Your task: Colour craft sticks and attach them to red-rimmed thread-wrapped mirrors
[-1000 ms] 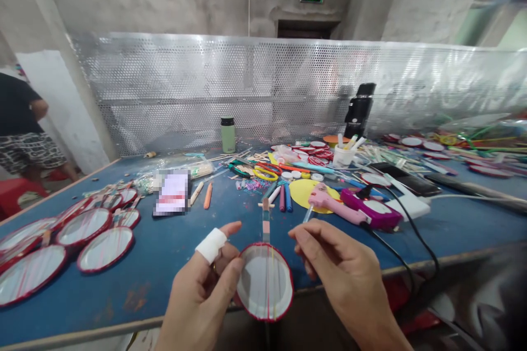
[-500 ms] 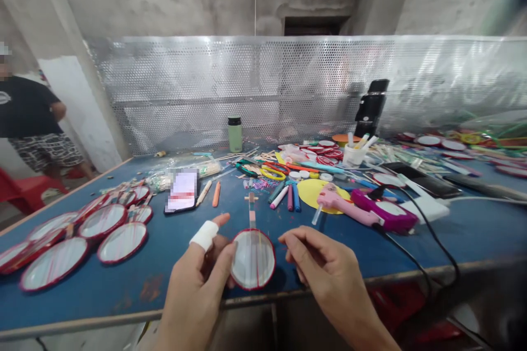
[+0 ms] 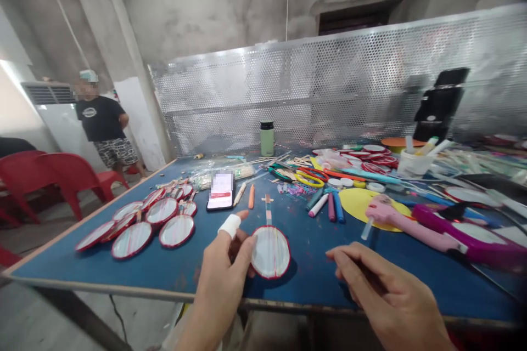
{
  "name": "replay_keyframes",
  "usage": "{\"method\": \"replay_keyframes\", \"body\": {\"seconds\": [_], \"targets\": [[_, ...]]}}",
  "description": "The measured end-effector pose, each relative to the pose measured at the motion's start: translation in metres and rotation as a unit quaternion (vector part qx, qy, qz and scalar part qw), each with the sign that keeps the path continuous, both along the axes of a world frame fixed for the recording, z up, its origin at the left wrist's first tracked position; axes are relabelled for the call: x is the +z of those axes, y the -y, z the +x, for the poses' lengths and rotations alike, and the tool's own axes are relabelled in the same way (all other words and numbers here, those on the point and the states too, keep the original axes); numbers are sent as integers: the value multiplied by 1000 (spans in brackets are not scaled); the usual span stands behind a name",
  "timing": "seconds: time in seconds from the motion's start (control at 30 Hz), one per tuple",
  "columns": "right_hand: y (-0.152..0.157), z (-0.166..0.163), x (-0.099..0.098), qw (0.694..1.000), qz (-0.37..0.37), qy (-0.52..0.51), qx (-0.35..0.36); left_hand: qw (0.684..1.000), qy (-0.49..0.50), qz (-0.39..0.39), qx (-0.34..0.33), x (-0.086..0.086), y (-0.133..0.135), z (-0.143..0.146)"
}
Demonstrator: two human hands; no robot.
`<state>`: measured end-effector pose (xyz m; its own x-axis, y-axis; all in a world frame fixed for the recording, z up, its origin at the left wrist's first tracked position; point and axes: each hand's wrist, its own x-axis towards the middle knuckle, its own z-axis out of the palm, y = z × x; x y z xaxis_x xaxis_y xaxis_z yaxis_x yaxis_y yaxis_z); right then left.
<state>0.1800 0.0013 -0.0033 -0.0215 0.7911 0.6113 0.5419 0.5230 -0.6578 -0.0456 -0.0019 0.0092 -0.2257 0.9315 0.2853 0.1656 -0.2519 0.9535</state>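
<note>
Two bare hands work at the near edge of the table (image 3: 308, 266). Between thumb and fingers, the left hand (image 3: 224, 269) pinches the left rim of a red-edged disc (image 3: 272, 252), its forefinger pointing up and away with a white wrap (image 3: 229, 226) around it. The right hand (image 3: 389, 290) is well apart from the disc, thumb and forefinger pressed together at the tips; whether anything thin lies between them, I cannot tell. The disc is between the hands, nearer the left, its striped handle (image 3: 268, 213) pointing away and ending in a small crosspiece. Just beyond the right hand, a pink glue gun (image 3: 395, 218) lies partly over a yellow sheet (image 3: 348, 203), its clear tip aimed towards the person. Several markers (image 3: 331, 208) lie beside the sheet. Past the left hand are an orange crayon (image 3: 251, 197) and a lit phone (image 3: 222, 193), with a cluster of similar discs (image 3: 132, 240) farther left. Farther back are yellow-handled scissors (image 3: 309, 180), a cup of pens (image 3: 414, 165), and a green bottle (image 3: 267, 140) standing before a mesh panel (image 3: 230, 93). Beyond the table's left side, red chairs (image 3: 76, 175) and another person (image 3: 102, 120) show.
</note>
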Motion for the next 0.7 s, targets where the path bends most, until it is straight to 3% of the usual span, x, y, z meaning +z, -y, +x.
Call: {"method": "replay_keyframes", "body": {"seconds": [0.2,0.4,0.5,0.6,0.7], "targets": [[0,-1,-1,999,19,30,-16,999,-41,-13,-3,4,-3,-15],[0,-1,-3,999,29,36,-25,993,-101,-5,55,1,-9,-34],[-1,0,-3,998,35,41,-25,992,-123,-5,42,-2,-12,-37],[-1,-3,-5,999,34,10,-41,989,-149,5,11,0,-19,-42],[0,-8,-9,997,40,-27,-65,978,-203,14,39,5,-27,-55]]}}
